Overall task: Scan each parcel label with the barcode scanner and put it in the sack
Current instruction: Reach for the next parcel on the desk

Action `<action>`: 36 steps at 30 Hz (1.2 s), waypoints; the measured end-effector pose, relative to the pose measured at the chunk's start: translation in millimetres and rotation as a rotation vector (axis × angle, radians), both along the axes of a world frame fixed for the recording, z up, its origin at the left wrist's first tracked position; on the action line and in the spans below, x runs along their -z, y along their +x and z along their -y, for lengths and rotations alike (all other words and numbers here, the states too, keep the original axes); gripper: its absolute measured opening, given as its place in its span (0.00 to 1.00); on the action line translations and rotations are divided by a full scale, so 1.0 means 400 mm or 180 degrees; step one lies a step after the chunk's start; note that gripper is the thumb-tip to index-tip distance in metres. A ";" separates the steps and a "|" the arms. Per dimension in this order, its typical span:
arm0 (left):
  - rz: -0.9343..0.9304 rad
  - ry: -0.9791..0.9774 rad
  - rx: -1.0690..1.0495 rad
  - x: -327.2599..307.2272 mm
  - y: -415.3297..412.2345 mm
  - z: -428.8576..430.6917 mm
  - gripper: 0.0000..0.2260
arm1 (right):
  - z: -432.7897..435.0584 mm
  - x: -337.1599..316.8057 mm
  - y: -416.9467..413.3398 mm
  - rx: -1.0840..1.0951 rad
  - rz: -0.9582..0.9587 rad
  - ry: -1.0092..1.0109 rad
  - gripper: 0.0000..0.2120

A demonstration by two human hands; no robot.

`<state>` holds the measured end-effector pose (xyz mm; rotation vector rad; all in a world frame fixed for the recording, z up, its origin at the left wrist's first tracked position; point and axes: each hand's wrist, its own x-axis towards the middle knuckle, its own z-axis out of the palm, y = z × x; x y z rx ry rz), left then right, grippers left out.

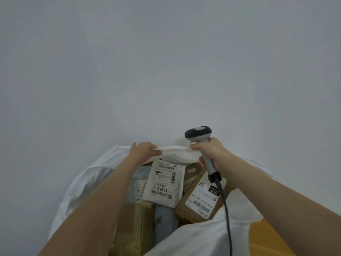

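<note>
Left hand (145, 150): arm outstretched, centre frame, fingers pinching far rim of sack (83, 182). Right hand (212, 152): curled round handle of scanner (200, 134), head upward, same rim caught beneath. Mailer (164, 183), box (201, 198): inside sack, lower centre.

Pale grey-white backdrop (166, 61) sweeps from nine o'clock up through twelve and round to three, smooth and evenly lit; wall or floor, hard to call. Down at five o'clock, a mustard-yellow surface (267, 239) shows at the bottom edge, partly covered.
</note>
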<state>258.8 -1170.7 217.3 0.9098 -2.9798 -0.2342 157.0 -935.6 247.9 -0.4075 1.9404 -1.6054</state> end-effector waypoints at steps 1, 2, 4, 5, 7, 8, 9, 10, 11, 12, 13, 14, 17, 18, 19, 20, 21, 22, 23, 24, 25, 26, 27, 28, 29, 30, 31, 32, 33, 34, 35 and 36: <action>-0.0178 0.0297 0.0058 -0.006 0.000 0.013 0.15 | 0.017 0.006 -0.002 0.0021 -0.0017 0.0037 0.11; -0.0420 0.0567 0.0111 -0.018 -0.001 0.021 0.18 | 0.034 0.014 -0.005 0.0046 -0.0064 0.0100 0.12; -0.0932 0.0836 0.0215 -0.056 -0.011 0.045 0.20 | 0.062 0.022 -0.006 0.0114 -0.0150 0.0256 0.15; -0.1163 0.0854 0.0253 -0.080 -0.018 0.055 0.19 | 0.073 0.023 -0.003 0.0167 -0.0153 0.0255 0.16; -0.1502 0.0843 0.0389 -0.143 -0.039 0.065 0.17 | 0.093 0.008 -0.001 0.0308 -0.0170 0.0087 0.17; -0.1625 0.0831 0.0449 -0.174 -0.052 0.066 0.17 | 0.100 -0.007 -0.002 0.0400 -0.0204 -0.0022 0.16; -0.1750 0.0767 0.0502 -0.205 -0.066 0.067 0.17 | 0.106 -0.027 -0.005 0.0493 -0.0243 -0.0126 0.16; -0.1882 0.0678 0.0543 -0.227 -0.078 0.068 0.17 | 0.110 -0.045 -0.010 0.0573 -0.0279 -0.0218 0.14; -0.1979 0.0620 0.0551 -0.234 -0.085 0.073 0.16 | 0.113 -0.058 -0.014 0.0639 -0.0301 -0.0288 0.13; -0.2016 0.0578 0.0552 -0.232 -0.084 0.077 0.14 | 0.115 -0.066 -0.017 0.0685 -0.0303 -0.0332 0.10; -0.1967 0.0536 0.0555 -0.220 -0.078 0.085 0.11 | 0.117 -0.068 -0.018 0.0706 -0.0294 -0.0338 0.09; -0.1829 0.0515 0.0573 -0.200 -0.062 0.088 0.10 | 0.117 -0.063 -0.019 0.0713 -0.0302 -0.0307 0.08; -0.1050 0.0269 0.0578 -0.144 0.028 0.106 0.24 | 0.114 -0.048 -0.024 0.0706 -0.0408 -0.0209 0.12; -0.0818 0.0160 0.0477 -0.135 0.063 0.118 0.31 | 0.112 -0.048 -0.029 0.0730 -0.0452 -0.0175 0.13; -0.0612 0.0126 0.0338 -0.127 0.101 0.138 0.37 | 0.111 -0.049 -0.031 0.0752 -0.0502 -0.0127 0.14; -0.0384 0.0149 0.0187 -0.117 0.143 0.160 0.42 | 0.110 -0.050 -0.032 0.0762 -0.0544 -0.0072 0.15; -0.0145 0.0208 0.0034 -0.110 0.186 0.183 0.45 | 0.111 -0.050 -0.030 0.0762 -0.0570 -0.0024 0.16; 0.0087 0.0290 -0.0131 -0.105 0.229 0.200 0.46 | 0.111 -0.050 -0.027 0.0738 -0.0564 0.0004 0.16; 0.0266 0.0331 -0.0329 -0.097 0.266 0.214 0.46 | 0.113 -0.050 -0.023 0.0687 -0.0537 0.0006 0.16; 0.0392 0.0310 -0.0532 -0.087 0.300 0.222 0.43 | 0.114 -0.051 -0.014 0.0621 -0.0491 -0.0013 0.15; 0.0502 0.0251 -0.0718 -0.076 0.325 0.227 0.39 | 0.115 -0.051 -0.006 0.0542 -0.0446 -0.0032 0.14; 0.0513 0.0202 -0.0849 -0.068 0.338 0.231 0.31 | 0.117 -0.052 0.002 0.0466 -0.0424 -0.0037 0.13; 0.0332 0.0175 -0.0929 -0.063 0.338 0.234 0.23 | 0.117 -0.053 0.009 0.0403 -0.0431 -0.0047 0.13; -0.0043 0.0171 -0.0954 -0.070 0.329 0.233 0.18 | 0.115 -0.056 0.016 0.0350 -0.0456 -0.0061 0.12; -0.0572 0.0159 -0.0977 -0.090 0.313 0.229 0.19 | 0.112 -0.060 0.021 0.0310 -0.0473 -0.0068 0.11; -0.1092 0.0111 -0.1030 -0.123 0.294 0.226 0.21 | 0.108 -0.065 0.023 0.0286 -0.0483 -0.0061 0.09; -0.1515 0.0064 -0.1086 -0.159 0.274 0.228 0.22 | 0.101 -0.069 0.023 0.0276 -0.0494 -0.0069 0.08; -0.1758 0.0044 -0.1070 -0.191 0.256 0.229 0.22 | 0.092 -0.073 0.023 0.0269 -0.0510 -0.0082 0.07; -0.1818 0.0029 -0.1065 -0.213 0.242 0.226 0.21 | 0.083 -0.078 0.026 0.0255 -0.0531 -0.0106 0.07; -0.1731 0.0001 -0.1021 -0.219 0.229 0.222 0.18 | 0.073 -0.084 0.030 0.0237 -0.0565 -0.0128 0.07; -0.1535 0.0046 -0.0994 -0.213 0.220 0.211 0.16 | 0.062 -0.087 0.035 0.0211 -0.0621 -0.0126 0.07; -0.1321 0.0088 -0.0962 -0.192 0.216 0.202 0.19 | 0.050 -0.089 0.042 0.0178 -0.0696 -0.0083 0.09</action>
